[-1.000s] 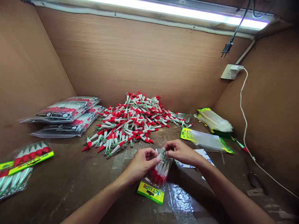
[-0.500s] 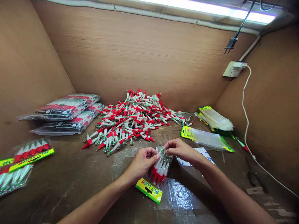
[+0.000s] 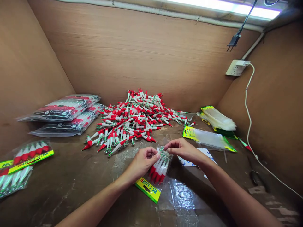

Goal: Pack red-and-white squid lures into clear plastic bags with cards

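Note:
A clear bag with a yellow-green header [image 3: 148,190] holds several red and white lures [image 3: 158,171], red ends toward the header. At the bag's open end, my left hand [image 3: 147,160] pinches its left edge between thumb and fingers. My right hand [image 3: 178,148] has its thumb and fingers closed at the bag's upper right corner, beside the green and silver hooks of the lures. Beyond both hands lies a large pile of loose red and white lures [image 3: 134,116].
Packed bags of lures [image 3: 67,108] are stacked at the back left, and filled header bags [image 3: 30,154] lie at the near left. Flat header bags [image 3: 208,138] sit on the right, near a white cable [image 3: 248,126]. A black plug [image 3: 234,41] hangs above.
The bag and its lures have shifted slightly left, and the lures' hook ends are more spread out. Both hands have moved a little left and keep their closed fingers at the bag's opening.

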`<state>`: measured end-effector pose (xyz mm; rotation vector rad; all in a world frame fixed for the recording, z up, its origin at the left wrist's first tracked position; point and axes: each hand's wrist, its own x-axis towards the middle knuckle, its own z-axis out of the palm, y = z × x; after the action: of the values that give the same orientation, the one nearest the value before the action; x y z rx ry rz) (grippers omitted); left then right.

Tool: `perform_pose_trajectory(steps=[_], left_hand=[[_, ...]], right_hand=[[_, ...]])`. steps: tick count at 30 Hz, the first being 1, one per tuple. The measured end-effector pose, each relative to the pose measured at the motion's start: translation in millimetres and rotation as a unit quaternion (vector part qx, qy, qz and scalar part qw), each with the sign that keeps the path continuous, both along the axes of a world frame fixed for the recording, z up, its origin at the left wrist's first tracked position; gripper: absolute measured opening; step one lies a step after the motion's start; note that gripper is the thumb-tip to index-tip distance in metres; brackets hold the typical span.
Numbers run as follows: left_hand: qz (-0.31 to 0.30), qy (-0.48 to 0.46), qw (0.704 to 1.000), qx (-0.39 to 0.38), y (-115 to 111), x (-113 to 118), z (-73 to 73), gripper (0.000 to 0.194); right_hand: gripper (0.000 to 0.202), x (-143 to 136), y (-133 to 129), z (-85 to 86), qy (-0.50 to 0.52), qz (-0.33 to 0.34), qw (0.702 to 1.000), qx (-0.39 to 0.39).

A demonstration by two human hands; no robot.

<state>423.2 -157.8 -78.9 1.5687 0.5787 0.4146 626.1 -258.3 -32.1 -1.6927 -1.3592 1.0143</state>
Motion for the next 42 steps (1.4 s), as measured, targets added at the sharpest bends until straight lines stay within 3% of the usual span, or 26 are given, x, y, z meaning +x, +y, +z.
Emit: perform_pose_trajectory(steps=[4,6,9,11,13,17,20,27,34,39,42], left_hand=[[-0.023,0.033,0.999,-0.019,6.0,-2.4,-2.1,0.051],[-0.049,0.054,0.997,0.024,11.8,-5.9,1.2,0.064],[-0.001,0.075,0.967,0.244,15.4,-15.8,12.7,0.062],[0.048,0.107,0.909,0.400,7.4,-25.3,19.8,0.035],[0.046,0.164,0.869,0.465,-10.6,-35.7,21.1,0.011],[0.025,0.203,0.834,0.512,-54.9,-51.5,3.3,0.032],[0.045,0.188,0.820,0.540,-71.3,-56.3,-15.2,0.038],[0.048,0.157,0.802,0.575,-69.8,-60.1,-34.7,0.045],[0.047,0.159,0.792,0.587,-70.7,-61.4,-36.0,0.049],[0.038,0.183,0.785,0.591,-71.7,-61.0,-36.6,0.052],[0.032,0.192,0.782,0.592,-72.8,-61.4,-37.8,0.053]], right_hand=[[0.025,1.3,-0.9,-5.9,-0.017,0.030,0.999,0.016],[0.028,1.2,-2.4,-11.4,-0.027,0.064,0.997,-0.016],[0.025,1.2,-3.5,-20.1,-0.057,0.104,0.991,-0.065],[0.020,1.6,-1.7,-25.6,-0.088,0.095,0.990,-0.049],[0.018,2.3,2.2,-30.9,-0.104,0.072,0.992,-0.015],[0.018,3.4,11.3,-40.7,-0.088,0.062,0.994,0.003],[0.019,1.9,14.3,-45.7,-0.093,0.054,0.994,0.018],[0.018,-9.4,12.9,-46.7,-0.130,0.037,0.989,0.053],[0.023,-9.6,11.5,-47.0,-0.107,0.082,0.990,0.048],[0.037,-3.2,8.3,-41.6,-0.006,0.064,0.997,-0.030],[0.045,-6.6,4.4,-35.7,-0.051,0.096,0.994,-0.011]])
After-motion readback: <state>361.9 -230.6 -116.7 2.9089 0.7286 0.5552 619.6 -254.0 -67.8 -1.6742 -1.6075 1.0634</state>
